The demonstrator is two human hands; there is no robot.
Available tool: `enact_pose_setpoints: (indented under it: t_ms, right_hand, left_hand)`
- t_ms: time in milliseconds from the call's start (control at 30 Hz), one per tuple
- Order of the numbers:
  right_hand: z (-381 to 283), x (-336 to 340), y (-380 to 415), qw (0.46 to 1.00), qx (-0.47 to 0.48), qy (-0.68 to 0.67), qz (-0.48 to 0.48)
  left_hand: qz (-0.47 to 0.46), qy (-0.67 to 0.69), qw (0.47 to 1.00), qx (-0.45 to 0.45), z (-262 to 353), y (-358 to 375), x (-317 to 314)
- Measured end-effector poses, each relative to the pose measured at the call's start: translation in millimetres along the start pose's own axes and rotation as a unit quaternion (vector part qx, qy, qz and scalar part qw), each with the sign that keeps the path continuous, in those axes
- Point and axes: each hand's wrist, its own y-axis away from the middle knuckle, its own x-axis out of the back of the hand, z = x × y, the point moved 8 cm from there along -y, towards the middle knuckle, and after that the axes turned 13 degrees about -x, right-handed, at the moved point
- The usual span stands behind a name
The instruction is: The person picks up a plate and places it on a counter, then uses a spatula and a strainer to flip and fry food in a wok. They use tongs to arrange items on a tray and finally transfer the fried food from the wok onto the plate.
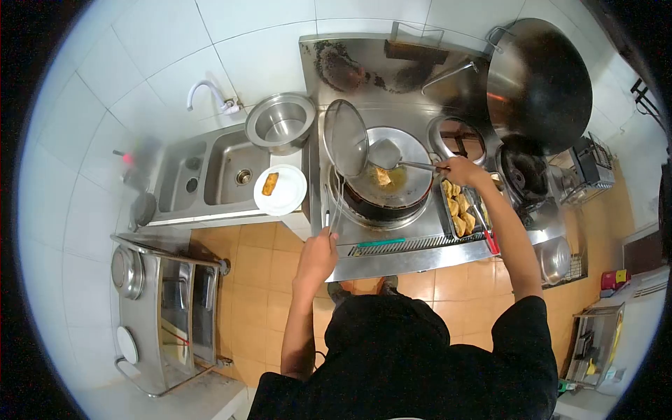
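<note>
My left hand (320,257) is closed round the handle of a round mesh strainer (346,138), which is held up over the left side of a wide pan (413,147) on the stove. In my right hand (462,171) is the handle of a metal spatula (385,154), its blade inside the pan. A golden fried piece (381,176) lies in a little oil just below the blade. Below my right forearm, a tray of browned pieces (458,210) holds tongs with red grips (492,243). One browned piece (270,183) rests on a white plate (287,198) to the left.
A steel pot (281,122) stands by the double sink (227,164). A large dark wok (539,85) leans at the back right, above a burner (523,175). A wheeled cart (168,308) stands at the lower left. The metal counter edge (420,262) runs before my body.
</note>
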Motion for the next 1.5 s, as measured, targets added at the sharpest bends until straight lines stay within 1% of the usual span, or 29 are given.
enact_pose_setpoints:
  t_ms: [67, 133, 200, 267, 300, 367, 400, 467, 500, 600, 700, 833, 900, 967, 1033, 1100, 1167, 1200, 1267, 1300, 1367, 1500]
  right_hand:
    - [-12, -5, 2, 1.0, -0.004, -0.007, -0.006]
    - [-13, -16, 3, 0.997, -0.048, 0.016, -0.055]
    - [-12, -21, 15, 0.998, -0.04, 0.016, -0.051]
    - [-8, -20, 31, 0.995, -0.082, 0.017, -0.054]
    - [-4, -25, 34, 0.995, -0.082, 0.02, -0.06]
    - [5, -33, 42, 0.996, -0.07, 0.009, -0.063]
    - [8, -45, 41, 0.995, -0.073, 0.01, -0.066]
    - [21, -62, 38, 0.993, -0.111, -0.016, -0.024]
    - [3, -52, 52, 0.993, -0.108, -0.048, 0.007]
    - [-6, -58, 54, 0.993, -0.105, -0.049, 0.033]
    - [4, -50, 58, 0.992, -0.097, -0.076, 0.019]
    - [10, -27, 83, 0.99, -0.12, -0.072, -0.012]
    - [13, -25, 88, 0.992, -0.106, -0.068, -0.015]
    - [20, -32, 88, 0.993, -0.095, -0.067, -0.019]
    - [15, -38, 82, 0.998, -0.045, -0.044, 0.007]
    - [13, -39, 80, 0.998, -0.055, -0.04, -0.008]
    - [17, -44, 73, 0.997, -0.067, -0.033, -0.024]
    - [17, -42, 71, 0.997, -0.066, -0.033, -0.025]
    - [15, -40, 68, 0.998, -0.059, -0.016, -0.024]
    - [15, -37, 67, 0.998, -0.06, -0.019, -0.027]
    - [15, -29, 64, 0.998, -0.058, 0.001, -0.039]
    - [20, -21, 61, 0.997, -0.069, -0.01, -0.039]
  left_hand:
    - [0.032, 0.052, 0.998, 0.003, -8, 5, 5]
    - [0.028, 0.059, 0.998, 0.008, -9, 7, 10]
    - [0.027, 0.068, 0.997, 0.017, -13, 10, 13]
    - [-0.009, 0.056, 0.998, 0.006, -17, 10, 10]
    - [-0.011, 0.06, 0.998, 0.011, -21, 11, 9]
    - [0.005, 0.067, 0.997, -0.023, -19, 9, 11]
    - [0.001, 0.07, 0.997, -0.023, -20, 9, 9]
    - [0.004, 0.081, 0.997, -0.022, -21, 7, 7]
    - [0.002, 0.083, 0.996, -0.022, -19, 5, 7]
    - [-0.015, 0.077, 0.997, -0.028, -16, -1, 4]
    - [-0.018, 0.083, 0.996, -0.03, -14, -5, -2]
    - [-0.005, 0.09, 0.995, -0.032, -6, -8, -1]
    - [0.005, 0.101, 0.994, -0.031, -3, -9, -1]
    - [-0.034, 0.111, 0.993, 0.033, -5, -10, -6]
    - [-0.032, 0.093, 0.995, 0.024, -5, -12, -9]
    - [-0.026, 0.073, 0.997, 0.016, 0, -15, -5]
    - [-0.065, 0.069, 0.994, 0.06, 8, -16, -3]
    - [-0.065, 0.068, 0.994, 0.062, 8, -16, -4]
    - [-0.019, 0.089, 0.995, 0.043, 7, -14, -4]
    - [-0.023, 0.087, 0.995, 0.044, 4, -13, -9]
    - [0.028, 0.114, 0.993, 0.025, 0, -15, -10]
    - [0.029, 0.122, 0.991, 0.041, 4, -11, -7]
